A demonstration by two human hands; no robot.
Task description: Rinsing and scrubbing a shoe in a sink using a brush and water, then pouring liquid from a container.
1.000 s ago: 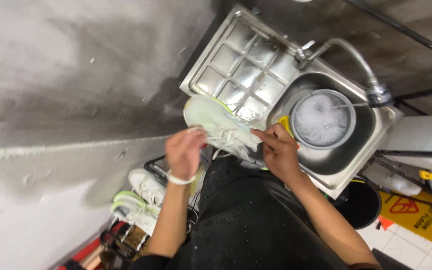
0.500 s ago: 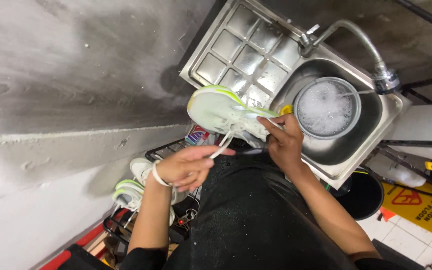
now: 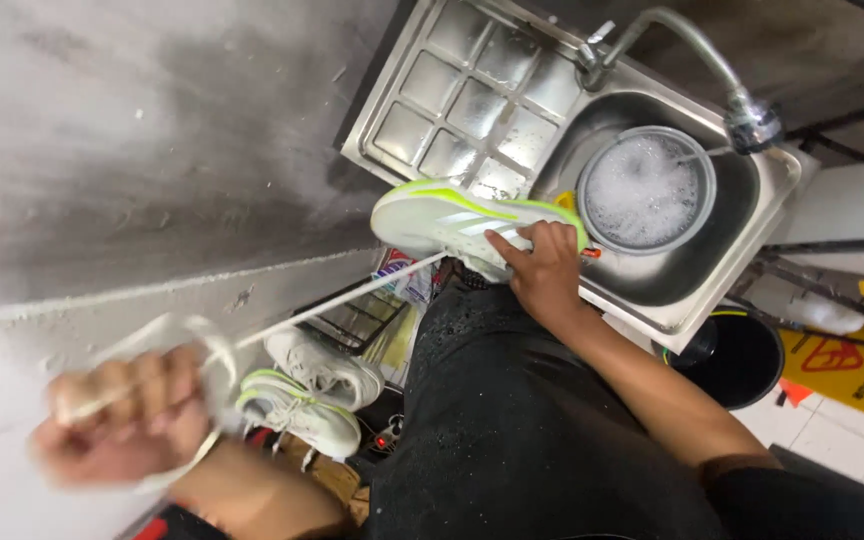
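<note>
1. Across the upper left of the frame runs one grey concrete wall (image 3: 132, 130), stained and wet-looking, with a pale ledge below it.
2. In the upper right sits one stainless steel sink (image 3: 472, 100), with a ribbed drainboard on its left part and a basin on its right; one curved tap (image 3: 692, 60) arches over the basin.
3. In the lower middle, the person's black apron (image 3: 512, 420) fills the space between the arms and is speckled with droplets.
4. Inside the basin stands one round grey bucket (image 3: 647, 190), full of white suds.
5. At centre, one white sneaker (image 3: 442, 215) with a lime-green sole edge is held over the sink's near rim, lying on its side.
6. The right hand (image 3: 547, 270) grips that sneaker from below, fingers curled on its upper.
7. At lower left, the blurred left hand (image 3: 122, 420) is closed around one white shoelace (image 3: 342, 300), which stretches taut from the fist up to the sneaker.
8. Below the lace, two more white sneakers (image 3: 312, 385) rest side by side on a low rack.
9. At the right edge, one yellow floor sign (image 3: 852, 370) lies beside one black bin (image 3: 732, 355).
</note>
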